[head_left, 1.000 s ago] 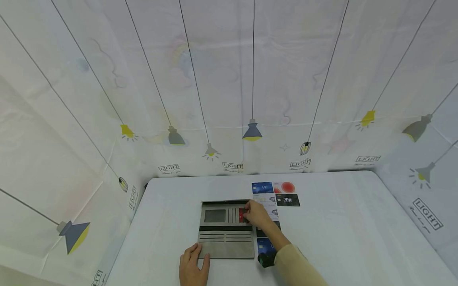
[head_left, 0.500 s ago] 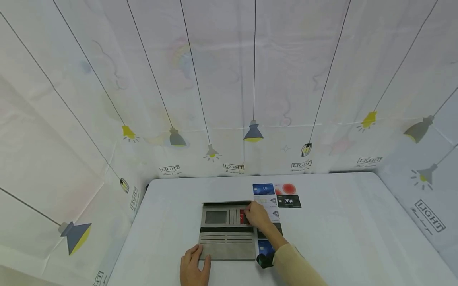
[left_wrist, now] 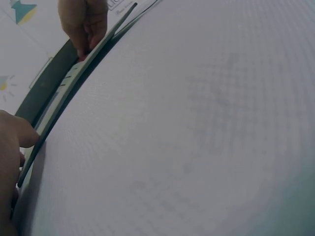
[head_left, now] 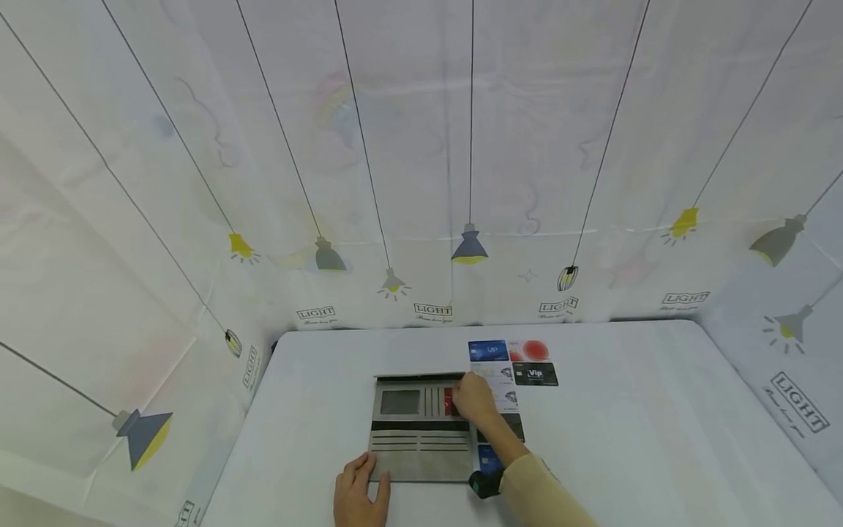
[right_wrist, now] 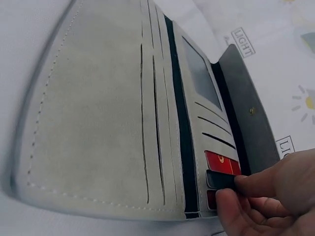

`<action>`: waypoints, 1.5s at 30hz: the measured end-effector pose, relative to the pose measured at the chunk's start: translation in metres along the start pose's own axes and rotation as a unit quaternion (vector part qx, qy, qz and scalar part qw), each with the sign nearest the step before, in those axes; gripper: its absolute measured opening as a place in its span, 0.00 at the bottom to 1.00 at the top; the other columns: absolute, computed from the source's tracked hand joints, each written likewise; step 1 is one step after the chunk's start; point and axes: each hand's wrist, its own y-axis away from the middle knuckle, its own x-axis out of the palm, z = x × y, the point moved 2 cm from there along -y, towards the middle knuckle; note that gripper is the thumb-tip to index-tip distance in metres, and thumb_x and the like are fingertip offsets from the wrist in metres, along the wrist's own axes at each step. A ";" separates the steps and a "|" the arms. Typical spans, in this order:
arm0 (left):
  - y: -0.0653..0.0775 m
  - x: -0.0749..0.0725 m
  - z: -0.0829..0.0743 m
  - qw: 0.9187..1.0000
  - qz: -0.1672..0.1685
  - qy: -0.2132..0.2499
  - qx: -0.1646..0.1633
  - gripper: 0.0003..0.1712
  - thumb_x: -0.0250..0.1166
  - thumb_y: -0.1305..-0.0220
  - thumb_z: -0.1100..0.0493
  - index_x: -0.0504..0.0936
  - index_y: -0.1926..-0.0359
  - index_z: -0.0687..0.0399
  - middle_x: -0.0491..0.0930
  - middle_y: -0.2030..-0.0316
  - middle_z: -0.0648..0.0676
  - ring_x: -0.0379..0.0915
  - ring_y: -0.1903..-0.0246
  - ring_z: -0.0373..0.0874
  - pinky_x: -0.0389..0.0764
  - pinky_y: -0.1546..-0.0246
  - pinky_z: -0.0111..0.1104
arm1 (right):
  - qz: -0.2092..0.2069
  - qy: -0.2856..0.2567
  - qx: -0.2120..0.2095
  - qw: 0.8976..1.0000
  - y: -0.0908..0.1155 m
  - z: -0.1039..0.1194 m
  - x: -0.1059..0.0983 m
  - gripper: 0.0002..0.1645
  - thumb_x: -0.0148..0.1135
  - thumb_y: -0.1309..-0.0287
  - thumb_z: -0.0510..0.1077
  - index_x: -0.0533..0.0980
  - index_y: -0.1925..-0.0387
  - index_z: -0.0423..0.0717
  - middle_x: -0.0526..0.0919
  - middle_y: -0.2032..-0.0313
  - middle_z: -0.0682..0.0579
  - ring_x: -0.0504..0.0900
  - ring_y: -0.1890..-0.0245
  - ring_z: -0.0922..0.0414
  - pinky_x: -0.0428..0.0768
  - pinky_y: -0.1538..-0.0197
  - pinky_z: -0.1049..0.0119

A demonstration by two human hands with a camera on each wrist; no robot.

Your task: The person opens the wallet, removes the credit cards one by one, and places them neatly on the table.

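Note:
A grey long wallet [head_left: 421,467] lies unfolded on the white table, with slots and a clear window [right_wrist: 199,69]. My left hand [head_left: 361,492] rests at its near left corner, fingers spread, touching the edge. At the far right slots, my right hand [head_left: 474,399] pinches a dark card [right_wrist: 220,179] between thumb and finger. A red card [right_wrist: 221,162] sits in the slot beside it, and a dark red card [right_wrist: 211,199] shows on the other side. The right fingers partly hide these cards. In the left wrist view, the wallet [left_wrist: 74,91] appears nearly edge-on.
Right of the wallet lie several cards, among them a blue card [head_left: 489,350], a white card with a red circle [head_left: 535,350] and a black card [head_left: 536,374]. A dark strap-like object [head_left: 485,483] is at the right wrist. A lamp-printed sheet [head_left: 421,146] stands behind the table.
My right hand keeps its pinch at the far right slots, with only slight finger movement. The left hand stays on the wallet's corner. The whole head view has shifted slightly.

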 end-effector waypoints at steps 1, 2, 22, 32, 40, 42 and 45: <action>0.000 0.000 -0.001 1.000 0.003 -0.001 -0.003 0.21 0.78 0.54 0.58 0.88 0.56 0.58 0.83 0.55 0.52 0.76 0.60 0.47 0.77 0.62 0.39 | -0.001 -0.005 0.004 1.000 0.000 0.000 0.000 0.25 0.56 0.44 0.33 0.66 0.95 0.46 0.62 0.93 0.60 0.62 0.91 0.63 0.57 0.85 0.70; 0.001 -0.001 -0.001 1.000 0.005 -0.002 -0.004 0.21 0.78 0.53 0.58 0.88 0.56 0.58 0.83 0.55 0.52 0.76 0.60 0.47 0.77 0.62 0.39 | 0.000 -0.011 0.008 1.000 0.001 -0.001 -0.001 0.23 0.57 0.44 0.33 0.71 0.93 0.43 0.65 0.93 0.60 0.64 0.91 0.63 0.59 0.85 0.70; 0.003 0.002 -0.001 1.000 -0.008 -0.003 0.021 0.22 0.79 0.55 0.57 0.89 0.56 0.59 0.84 0.56 0.53 0.75 0.63 0.47 0.76 0.65 0.38 | 0.009 -0.055 0.048 0.997 0.005 -0.010 -0.006 0.08 0.63 0.42 0.33 0.85 0.71 0.32 0.84 0.81 0.49 0.79 0.86 0.61 0.76 0.80 0.68; 0.001 -0.001 -0.003 0.999 0.042 -0.023 0.008 0.40 0.80 0.61 0.36 0.88 0.53 0.60 0.82 0.53 0.53 0.73 0.61 0.47 0.77 0.61 0.39 | 0.005 -0.071 0.051 0.996 0.003 -0.011 -0.005 0.07 0.63 0.44 0.32 0.85 0.73 0.34 0.85 0.79 0.47 0.81 0.86 0.60 0.78 0.80 0.68; 0.001 0.000 0.001 0.999 0.038 -0.026 0.014 0.42 0.80 0.64 0.35 0.88 0.52 0.60 0.82 0.53 0.53 0.73 0.61 0.46 0.77 0.61 0.38 | 0.005 -0.085 0.050 0.995 0.004 -0.011 -0.006 0.07 0.62 0.43 0.33 0.84 0.72 0.35 0.83 0.81 0.50 0.80 0.85 0.61 0.79 0.78 0.67; 0.001 0.001 0.001 0.999 0.033 -0.023 0.017 0.42 0.81 0.64 0.35 0.88 0.53 0.60 0.82 0.53 0.53 0.73 0.62 0.47 0.77 0.62 0.39 | 0.000 -0.089 0.049 0.995 0.005 -0.010 -0.007 0.06 0.62 0.43 0.33 0.84 0.73 0.36 0.82 0.82 0.51 0.80 0.85 0.61 0.79 0.78 0.67; 0.000 0.001 0.001 0.999 0.026 -0.018 0.022 0.42 0.81 0.65 0.35 0.88 0.53 0.61 0.82 0.54 0.54 0.74 0.62 0.48 0.77 0.62 0.39 | -0.005 -0.095 0.051 0.994 0.006 -0.009 -0.008 0.06 0.63 0.43 0.33 0.83 0.73 0.36 0.82 0.83 0.51 0.80 0.85 0.61 0.79 0.78 0.67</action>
